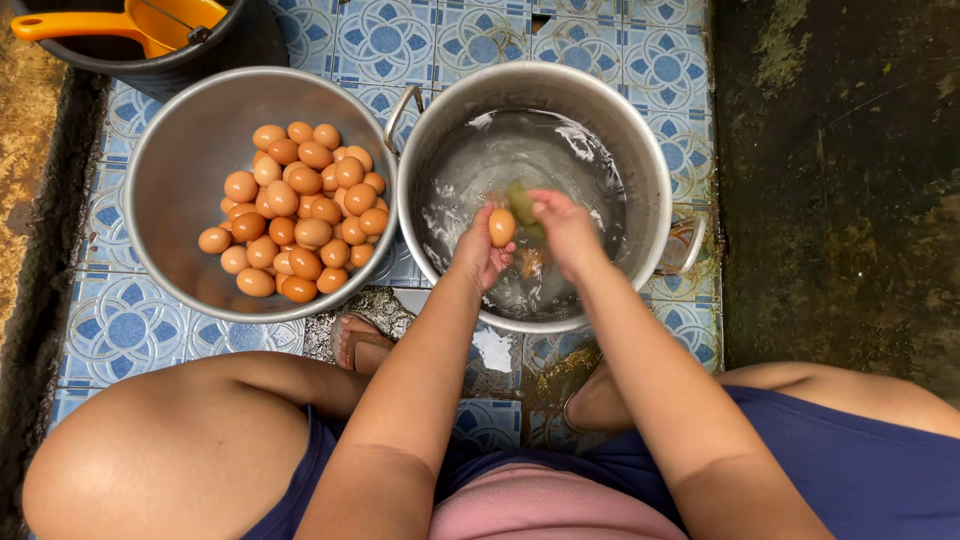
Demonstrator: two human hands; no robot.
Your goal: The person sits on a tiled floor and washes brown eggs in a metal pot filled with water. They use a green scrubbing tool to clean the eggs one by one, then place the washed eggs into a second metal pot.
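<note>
Squatting person, bare knees and blue shorts at bottom edge, torso cut off. Floor is blue patterned tile point(130, 325), wet in spots; dark mossy concrete point(840, 200) on the right, dirt strip far left. One sandalled foot point(358, 338) shows between the arms and the bowl; the other foot is mostly hidden under the right arm. Left hand point(480, 250) is closed around a brown egg point(502, 227) over the pot point(640, 140), which holds water. Right hand point(565, 228) pinches a green scrubber point(521, 203) against the egg; scrubber blurred, hard to make out. Beside the pot, touching rims, a metal bowl point(180, 150) with a heap of eggs point(298, 210). Farthest: black bucket point(190, 62) with orange scoop point(150, 22), both cut off by the top edge.
</note>
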